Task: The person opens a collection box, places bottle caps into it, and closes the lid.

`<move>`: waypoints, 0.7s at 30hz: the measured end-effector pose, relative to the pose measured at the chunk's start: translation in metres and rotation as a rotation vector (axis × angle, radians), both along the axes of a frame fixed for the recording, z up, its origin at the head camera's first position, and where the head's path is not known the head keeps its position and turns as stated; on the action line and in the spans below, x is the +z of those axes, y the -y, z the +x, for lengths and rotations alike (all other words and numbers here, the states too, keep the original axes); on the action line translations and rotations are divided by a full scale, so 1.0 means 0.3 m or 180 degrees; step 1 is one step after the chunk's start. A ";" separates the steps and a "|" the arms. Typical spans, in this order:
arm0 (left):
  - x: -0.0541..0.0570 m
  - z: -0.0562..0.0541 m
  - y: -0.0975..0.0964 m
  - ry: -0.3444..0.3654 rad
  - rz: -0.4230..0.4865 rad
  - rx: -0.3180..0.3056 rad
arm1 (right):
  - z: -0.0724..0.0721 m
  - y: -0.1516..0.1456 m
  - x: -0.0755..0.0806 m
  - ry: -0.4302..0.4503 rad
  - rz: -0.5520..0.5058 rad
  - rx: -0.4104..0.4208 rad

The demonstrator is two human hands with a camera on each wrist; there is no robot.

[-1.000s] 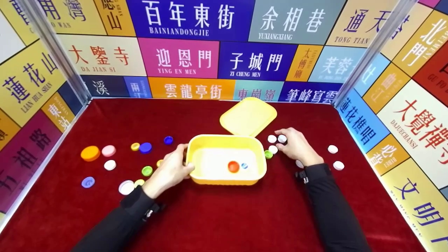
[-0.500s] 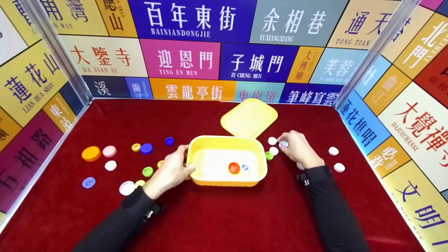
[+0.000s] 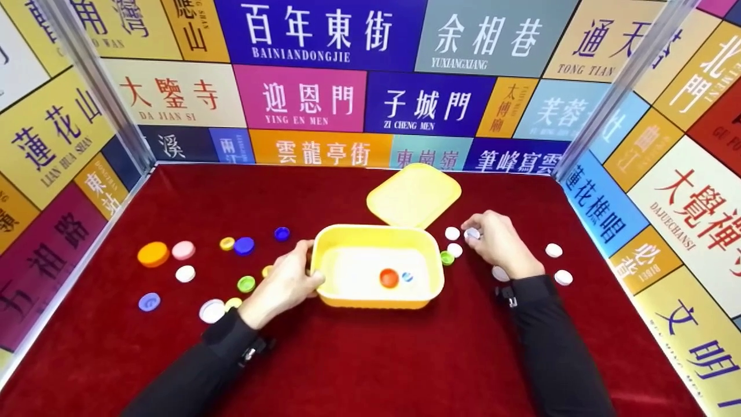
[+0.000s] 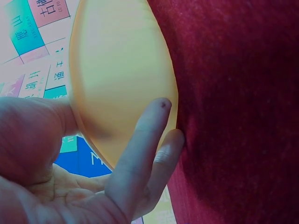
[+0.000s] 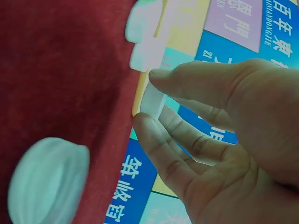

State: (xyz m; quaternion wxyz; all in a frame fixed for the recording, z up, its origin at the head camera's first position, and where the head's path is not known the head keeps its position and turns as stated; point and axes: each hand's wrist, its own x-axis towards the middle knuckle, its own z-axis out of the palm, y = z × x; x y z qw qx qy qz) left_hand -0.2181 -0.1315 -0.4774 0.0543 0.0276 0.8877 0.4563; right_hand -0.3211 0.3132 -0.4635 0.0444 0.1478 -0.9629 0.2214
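Observation:
In the head view my left hand point(image 3: 285, 285) grips the left wall of a yellow rectangular box point(image 3: 379, 301), thumb over the rim. The left wrist view shows fingers point(image 4: 140, 144) spread along its outer wall. A red bottle cap point(image 3: 389, 278) and a small blue-and-white cap point(image 3: 407, 277) lie inside on the white bottom. To the right of the box, my right hand point(image 3: 502, 246) pinches a white bottle cap point(image 5: 153, 100) between thumb and fingertips. Beside that hand lie two white caps point(image 3: 452, 233) and a green cap point(image 3: 447, 258). Another white cap point(image 3: 500, 273) is partly hidden under the wrist.
Behind the box lies its yellow lid point(image 3: 414, 196). Several caps are scattered at left, including an orange one point(image 3: 153, 254), a pink one point(image 3: 183, 250) and a dark blue one point(image 3: 244, 246). Two white caps point(image 3: 554, 250) lie far right. Printed panels point(image 3: 301, 98) enclose the red cloth point(image 3: 370, 359).
My right hand, pinching the white cap, has shifted slightly to the right, and the cap's tilt has changed a little. The left hand keeps its grip on the box.

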 end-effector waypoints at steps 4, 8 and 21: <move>0.000 -0.004 -0.003 0.0014 0.0030 0.0001 | 0.010 0.015 0.023 -0.0017 -0.0018 0.0004; -0.001 -0.003 -0.004 0.0007 0.0024 0.0001 | 0.023 0.039 0.049 -0.0078 -0.0023 0.0064; 0.001 -0.001 -0.003 -0.0025 -0.0036 0.0020 | 0.094 0.160 0.120 -0.0456 -0.0341 0.0413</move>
